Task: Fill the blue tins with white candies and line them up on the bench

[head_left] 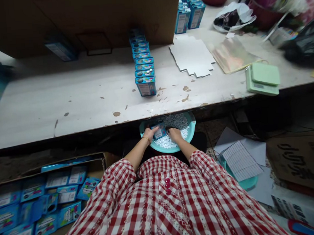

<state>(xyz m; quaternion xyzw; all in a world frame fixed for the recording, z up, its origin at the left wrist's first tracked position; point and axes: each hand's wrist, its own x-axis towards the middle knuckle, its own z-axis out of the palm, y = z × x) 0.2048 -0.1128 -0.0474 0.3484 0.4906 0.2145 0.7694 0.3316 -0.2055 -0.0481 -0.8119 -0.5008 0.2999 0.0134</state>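
Note:
On my lap, partly under the table edge, rests a turquoise basin (192, 126) with many small white candies (167, 142) in it. My left hand (149, 132) grips a small blue candy box (160, 129), tilted over the candies. To the right of that box, my right hand (174, 133) reaches down into the basin. Its fingers are curled and partly hidden, so what they hold cannot be made out. A row of blue candy boxes (145, 79) stands on the white table above, with a few white candies on top of one near the front.
A big cardboard carton (87, 22) stands at the table's back. Flat white card sheets (193, 56) and a green scale (265, 77) lie to the right. At lower left, an open carton (105, 159) holds several blue boxes. The table's front edge (115, 124) overhangs the basin.

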